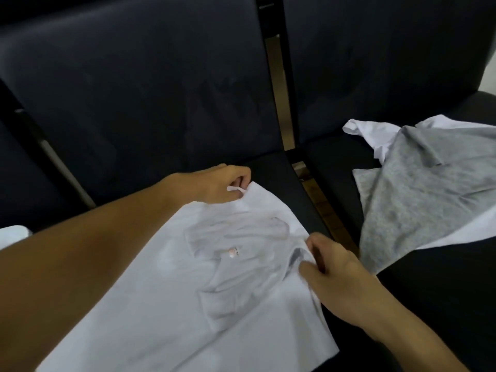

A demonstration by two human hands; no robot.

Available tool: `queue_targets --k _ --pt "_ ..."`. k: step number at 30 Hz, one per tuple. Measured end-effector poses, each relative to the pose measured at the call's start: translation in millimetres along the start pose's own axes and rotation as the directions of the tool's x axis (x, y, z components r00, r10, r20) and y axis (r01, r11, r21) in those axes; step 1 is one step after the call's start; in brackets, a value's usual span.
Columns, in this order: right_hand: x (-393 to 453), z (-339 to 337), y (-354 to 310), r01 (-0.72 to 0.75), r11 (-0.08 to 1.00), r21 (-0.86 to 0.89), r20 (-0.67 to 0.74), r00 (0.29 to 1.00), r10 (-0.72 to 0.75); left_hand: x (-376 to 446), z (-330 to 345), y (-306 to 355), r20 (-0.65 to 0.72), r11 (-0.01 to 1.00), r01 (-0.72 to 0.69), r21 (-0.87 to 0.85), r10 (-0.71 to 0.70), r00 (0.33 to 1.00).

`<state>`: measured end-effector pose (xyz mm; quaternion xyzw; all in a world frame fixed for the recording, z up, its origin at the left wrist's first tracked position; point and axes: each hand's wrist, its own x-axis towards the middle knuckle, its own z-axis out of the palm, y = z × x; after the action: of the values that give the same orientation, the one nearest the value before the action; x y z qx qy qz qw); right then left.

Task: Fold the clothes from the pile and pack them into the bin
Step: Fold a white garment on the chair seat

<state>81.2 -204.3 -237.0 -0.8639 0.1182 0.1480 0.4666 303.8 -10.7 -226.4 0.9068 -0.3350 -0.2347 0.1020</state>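
While the flat white cotton T-shirt [166, 304] lay spread across the dark padded seat [271, 167] in front of us, we held it at two points. Our left hand [220, 187] was closed in a pinch on the far corner of the shirt, near the dark upholstered backrest [139, 89]. Our right hand [346, 280] gripped the shirt's right edge, thumb and fingers [312, 244] curled over the fabric beside the neckline. On the neighbouring seat to the right, well apart from our hands, a crumpled grey marl garment [418, 189] lay over another white piece of clothing [375, 135]. We could not see any bin in this view.
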Motion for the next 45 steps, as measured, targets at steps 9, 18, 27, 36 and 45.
queue_targets --k 9,18,27,36,45 --pt "-19 -21 -22 0.089 0.989 0.117 0.12 0.987 -0.103 -118 -63 -10 -0.372 0.973 0.21 0.091 -0.163 0.914" --pt "-89 -91 -142 0.605 0.671 -0.43 -0.429 0.517 -0.741 -342 -143 42 -0.833 0.971 0.216 0.102 -0.035 0.552" --pt "-180 -176 -223 0.459 0.322 -0.828 -0.239 0.231 -0.943 -485 -150 87 -0.9 0.914 0.376 0.154 -0.027 0.436" --pt "-214 -218 -228 0.507 0.196 -0.839 -0.03 0.316 -0.948 -528 -131 114 -0.843 0.962 0.256 0.098 -0.056 0.535" --pt "-96 -150 -204 0.539 0.647 -0.54 0.222 0.832 -0.508 -429 -84 36 -0.299 0.9 0.338 -0.276 -0.415 0.86"
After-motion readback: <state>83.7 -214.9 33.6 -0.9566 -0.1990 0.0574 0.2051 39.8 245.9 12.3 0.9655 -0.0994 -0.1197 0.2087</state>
